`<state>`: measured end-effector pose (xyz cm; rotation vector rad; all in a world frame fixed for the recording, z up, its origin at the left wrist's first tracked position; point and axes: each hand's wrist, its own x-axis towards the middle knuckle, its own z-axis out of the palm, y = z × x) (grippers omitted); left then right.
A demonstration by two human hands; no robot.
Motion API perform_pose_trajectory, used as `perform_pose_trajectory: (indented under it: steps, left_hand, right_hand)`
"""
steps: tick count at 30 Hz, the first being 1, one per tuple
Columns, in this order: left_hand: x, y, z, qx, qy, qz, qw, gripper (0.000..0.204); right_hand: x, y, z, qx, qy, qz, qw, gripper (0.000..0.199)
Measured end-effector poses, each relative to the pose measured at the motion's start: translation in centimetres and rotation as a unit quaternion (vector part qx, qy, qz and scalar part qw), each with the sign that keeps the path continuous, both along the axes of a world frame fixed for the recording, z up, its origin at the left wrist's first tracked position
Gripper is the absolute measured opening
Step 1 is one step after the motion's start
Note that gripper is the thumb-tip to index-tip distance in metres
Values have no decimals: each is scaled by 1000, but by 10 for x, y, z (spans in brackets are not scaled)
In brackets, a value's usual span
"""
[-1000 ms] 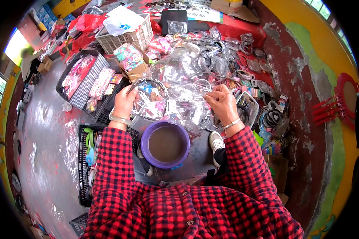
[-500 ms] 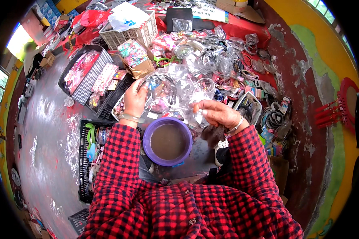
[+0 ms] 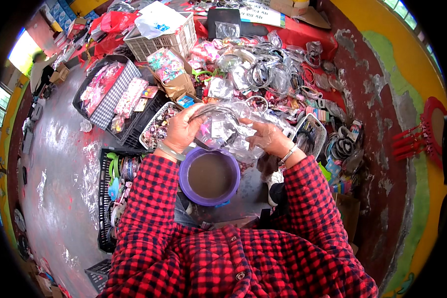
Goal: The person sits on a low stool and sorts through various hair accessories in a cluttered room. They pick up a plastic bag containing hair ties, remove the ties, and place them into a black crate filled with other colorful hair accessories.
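Above the far rim of a purple basin [image 3: 184,179] of murky brownish water, I hold a clear plastic bag [image 3: 222,130] with dark, thin hoops like headbands in it. My left hand [image 3: 183,131] is closed on the bag's left side, thumb on top by the hoops. At the bag's right side, my right hand [image 3: 272,139] grips the crumpled plastic, which partly covers its fingers. A dark brown cloth-like thing [image 3: 266,166], partly hidden, hangs below my right wrist.
Beyond my hands lies a heap of bagged hair accessories [image 3: 263,74]. A white basket of small items [image 3: 159,124] stands left of the bag, another white basket [image 3: 310,131] to its right. Black crates [image 3: 104,198] line the left side. A worn wall [image 3: 377,149] rises at right.
My hands have come closer together, the left one moving right and down toward the basin. The bag is now bunched between them, and the white basket at left shows more fully.
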<state>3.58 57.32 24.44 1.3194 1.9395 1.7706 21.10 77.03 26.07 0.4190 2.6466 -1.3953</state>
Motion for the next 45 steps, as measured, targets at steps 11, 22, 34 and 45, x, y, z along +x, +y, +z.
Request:
perform_pose_trajectory:
  steps: [11,22,34,45]
  left_hand:
    - [13,4,5,-97,-75,-143,982,34]
    - [23,8,8,-61,-30,-131,989,39]
    - [-1,6,-15,-64,-215,-72,972,30]
    - [-44,-5,-45,-75,-375,152,911,25]
  right_hand:
    - [2,-10,3,-105,187,-12,977,53]
    - [-2,-5,-11,-98,161,-56,980,42]
    - [-1,22,-31,-50,180,-46,981,44]
    - [17,35,15,-312,270,-268,870,10]
